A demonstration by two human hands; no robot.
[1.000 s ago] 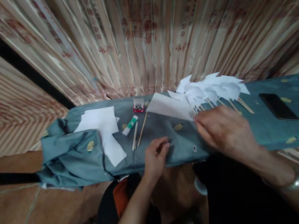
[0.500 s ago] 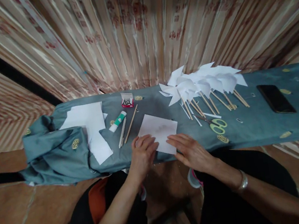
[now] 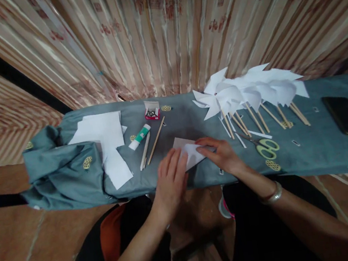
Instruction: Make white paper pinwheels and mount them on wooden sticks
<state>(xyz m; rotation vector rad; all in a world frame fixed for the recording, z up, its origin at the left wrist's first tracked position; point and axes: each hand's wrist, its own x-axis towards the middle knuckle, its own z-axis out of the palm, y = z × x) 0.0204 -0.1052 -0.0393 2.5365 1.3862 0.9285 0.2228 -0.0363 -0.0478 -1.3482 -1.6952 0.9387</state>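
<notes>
A white sheet of paper (image 3: 193, 154) lies near the front edge of the cloth-covered table, partly folded over on itself. My left hand (image 3: 171, 182) rests on its left side with the fingers stretched out flat over it. At the right, my right hand (image 3: 221, 153) pinches the folded edge between thumb and fingers. Left of the sheet are a thin wooden stick (image 3: 156, 140), a pen (image 3: 145, 152) and a green-and-white glue tube (image 3: 139, 136). Scissors with green handles (image 3: 267, 149) lie beyond my right hand, beside narrow paper strips (image 3: 260, 134).
Several white paper pinwheels (image 3: 252, 89) on sticks lie along the back right. A small red box of metal pins (image 3: 152, 110) stands open at the back. White paper sheets (image 3: 106, 131) lie at the left, by bunched cloth (image 3: 62, 167). A black phone (image 3: 347, 116) is far right.
The flat sheet has been folded over, so less of it shows. My right hand has moved up to its folded edge and closed on it. The view has shifted slightly.
</notes>
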